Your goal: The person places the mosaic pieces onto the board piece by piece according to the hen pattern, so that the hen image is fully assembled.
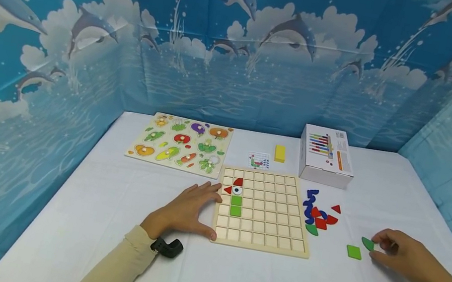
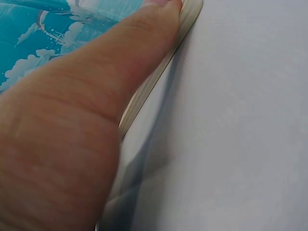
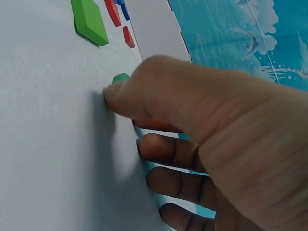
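Observation:
My left hand [image 1: 190,208] lies at the left edge of a wooden grid board [image 1: 259,247], fingers spread and thumb at its near left corner. In the left wrist view the thumb [image 2: 144,36] rests along the board's edge. On the board's left side sit a red quarter-circle [image 1: 239,182], a red triangle [image 1: 228,190], a round eye piece [image 1: 237,190] and two green squares [image 1: 235,211]. At the right, my right hand [image 1: 405,256] pinches a green leaf-shaped piece [image 1: 367,243] between thumb and finger. A loose green square [image 1: 353,252] lies just left of it.
Blue pieces [image 1: 310,202] and red pieces [image 1: 321,224] are heaped right of the board. Behind stand a white box [image 1: 325,176], a yellow block [image 1: 280,153] and a small pattern card [image 1: 259,161]. A vegetable puzzle board [image 1: 172,139] lies at the back left.

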A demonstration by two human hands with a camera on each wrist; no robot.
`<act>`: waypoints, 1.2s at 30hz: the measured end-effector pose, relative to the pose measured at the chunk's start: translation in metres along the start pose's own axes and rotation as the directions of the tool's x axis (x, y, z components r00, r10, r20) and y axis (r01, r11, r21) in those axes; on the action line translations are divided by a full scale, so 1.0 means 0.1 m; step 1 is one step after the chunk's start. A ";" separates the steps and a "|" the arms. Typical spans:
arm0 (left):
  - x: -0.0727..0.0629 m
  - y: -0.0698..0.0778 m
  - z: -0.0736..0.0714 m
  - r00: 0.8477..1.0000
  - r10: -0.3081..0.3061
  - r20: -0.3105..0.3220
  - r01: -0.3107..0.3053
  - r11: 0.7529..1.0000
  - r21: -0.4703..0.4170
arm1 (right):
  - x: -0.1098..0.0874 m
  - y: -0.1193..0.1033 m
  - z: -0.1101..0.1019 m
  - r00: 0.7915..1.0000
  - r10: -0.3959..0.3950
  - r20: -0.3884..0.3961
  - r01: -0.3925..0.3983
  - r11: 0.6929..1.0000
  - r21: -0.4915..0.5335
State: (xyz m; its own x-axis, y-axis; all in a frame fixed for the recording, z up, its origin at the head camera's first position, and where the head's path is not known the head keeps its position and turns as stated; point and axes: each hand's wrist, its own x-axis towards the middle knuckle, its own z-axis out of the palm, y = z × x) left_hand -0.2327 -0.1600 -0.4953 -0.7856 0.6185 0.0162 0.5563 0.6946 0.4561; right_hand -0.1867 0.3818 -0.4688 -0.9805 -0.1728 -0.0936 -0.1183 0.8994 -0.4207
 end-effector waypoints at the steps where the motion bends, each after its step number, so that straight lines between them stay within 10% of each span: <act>1: 0.00 0.00 0.00 1.000 0.001 0.000 -0.001 1.000 -0.001 | 0.00 0.00 0.00 1.000 0.001 0.000 -0.001 1.000 0.002; 36: 0.01 -0.01 0.01 1.000 0.004 0.003 -0.004 1.000 0.016 | 0.04 0.02 0.10 0.993 -0.018 -0.119 0.015 0.999 -0.029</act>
State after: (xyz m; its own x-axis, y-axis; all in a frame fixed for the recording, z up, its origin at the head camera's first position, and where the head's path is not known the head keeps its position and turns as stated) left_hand -0.2340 -0.1594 -0.4968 -0.7830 0.6219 0.0156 0.5634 0.6983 0.4416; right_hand -0.1897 0.3787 -0.4795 -0.9899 -0.1400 0.0221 -0.1372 0.9081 -0.3957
